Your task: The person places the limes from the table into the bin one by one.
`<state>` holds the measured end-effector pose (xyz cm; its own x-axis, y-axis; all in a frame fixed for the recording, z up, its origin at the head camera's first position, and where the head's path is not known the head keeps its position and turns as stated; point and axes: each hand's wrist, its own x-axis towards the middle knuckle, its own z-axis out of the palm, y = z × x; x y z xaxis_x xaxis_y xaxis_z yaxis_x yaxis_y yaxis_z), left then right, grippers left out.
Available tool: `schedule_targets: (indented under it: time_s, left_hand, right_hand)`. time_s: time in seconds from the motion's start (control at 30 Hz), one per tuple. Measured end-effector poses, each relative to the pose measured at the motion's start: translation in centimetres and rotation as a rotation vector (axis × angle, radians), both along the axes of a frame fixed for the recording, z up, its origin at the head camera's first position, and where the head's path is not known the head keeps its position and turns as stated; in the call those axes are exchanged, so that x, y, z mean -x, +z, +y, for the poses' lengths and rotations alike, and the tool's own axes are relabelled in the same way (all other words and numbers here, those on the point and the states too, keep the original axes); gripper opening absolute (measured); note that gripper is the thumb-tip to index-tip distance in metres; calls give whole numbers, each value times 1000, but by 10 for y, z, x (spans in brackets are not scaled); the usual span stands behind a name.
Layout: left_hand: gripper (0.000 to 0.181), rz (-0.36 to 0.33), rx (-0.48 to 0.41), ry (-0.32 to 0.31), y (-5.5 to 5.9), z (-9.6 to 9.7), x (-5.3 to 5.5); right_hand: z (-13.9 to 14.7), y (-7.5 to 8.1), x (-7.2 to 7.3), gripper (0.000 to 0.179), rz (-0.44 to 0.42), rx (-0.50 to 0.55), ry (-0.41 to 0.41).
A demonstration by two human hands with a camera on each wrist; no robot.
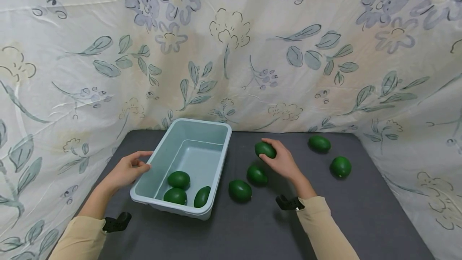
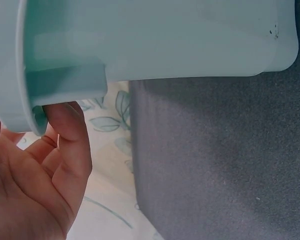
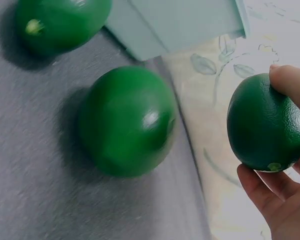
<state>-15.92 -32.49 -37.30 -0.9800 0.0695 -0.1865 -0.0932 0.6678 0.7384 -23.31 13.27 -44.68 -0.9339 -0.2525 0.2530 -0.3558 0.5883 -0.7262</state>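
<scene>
My right hand [image 1: 283, 161] grips a dark green avocado [image 1: 265, 150] between thumb and fingers, raised to the right of the pale blue-green plastic bin [image 1: 195, 153]. In the right wrist view the held avocado [image 3: 265, 122] shows its stem end, fingertips around its side. My left hand [image 1: 126, 169] holds the bin's left rim; from the left wrist view, a finger [image 2: 72, 130] hooks beneath the lip. Three avocados [image 1: 178, 180] lie inside the bin at its near end. Just below the right hand, two more, an avocado [image 1: 257, 175] and another avocado [image 1: 240, 191], rest on the dark cloth.
Farther right on the dark grey tabletop [image 1: 361, 212] lie an avocado [image 1: 319, 143] near the back edge and another avocado [image 1: 341, 167] a little closer. A floral curtain [image 1: 245, 51] hangs behind the table and along both sides.
</scene>
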Motion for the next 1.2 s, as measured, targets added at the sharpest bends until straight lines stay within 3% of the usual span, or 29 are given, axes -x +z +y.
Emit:
schedule_targets:
  time_s: [0.6,1.2]
  left_hand:
    - [50,-6,4,2,-1,-1,1]
    - [50,-8,4,4,0,-1,2]
  right_hand:
    - [-32,35,12,53,42,6,43]
    - [-64,59,18,54,14,37,110]
